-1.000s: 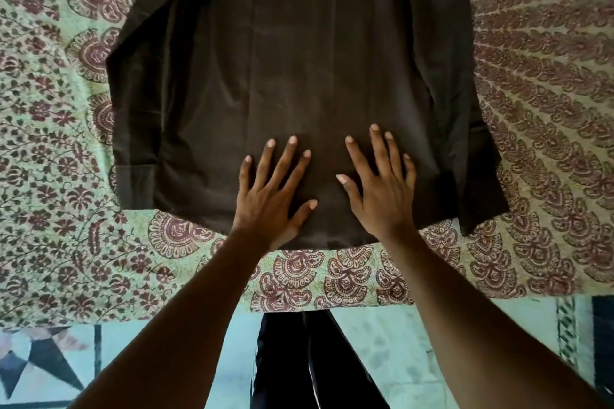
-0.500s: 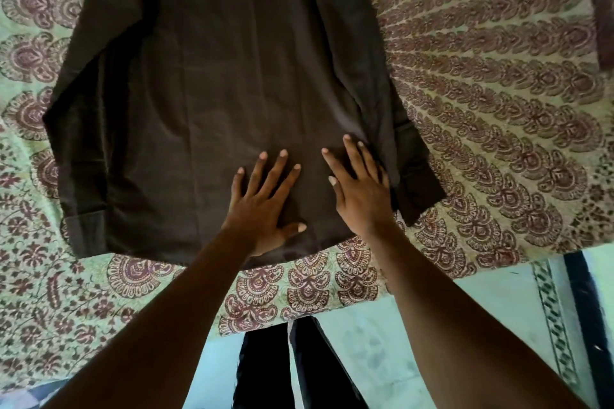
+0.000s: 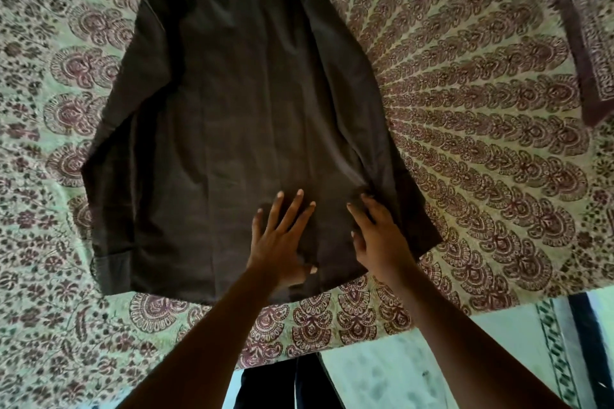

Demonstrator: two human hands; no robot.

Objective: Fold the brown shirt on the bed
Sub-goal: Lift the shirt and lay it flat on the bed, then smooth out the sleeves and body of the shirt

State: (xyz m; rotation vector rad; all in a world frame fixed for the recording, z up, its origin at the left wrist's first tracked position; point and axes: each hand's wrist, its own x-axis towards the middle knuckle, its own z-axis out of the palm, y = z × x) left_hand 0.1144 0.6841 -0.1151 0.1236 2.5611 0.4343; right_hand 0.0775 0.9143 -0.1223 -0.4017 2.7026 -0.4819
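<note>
Home bedroom: patterned bedspread (image 3: 481,109), tiled floor (image 3: 398,375).

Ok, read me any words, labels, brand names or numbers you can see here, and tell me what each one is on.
None: no readable text in this view.
The brown shirt shows no label or tag.
The bedsheet carries only floral and paisley print, no lettering.
The hands cover a small part of the shirt near the hem.

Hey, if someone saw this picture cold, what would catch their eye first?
First the big brown shirt, spread flat across the middle of the bed. Next the busy green and maroon printed bedsheet all around it. Then the two bare hands at the shirt's near hem: the left hand pressed flat with spread fingers, the right hand by the right-side fold.
</note>
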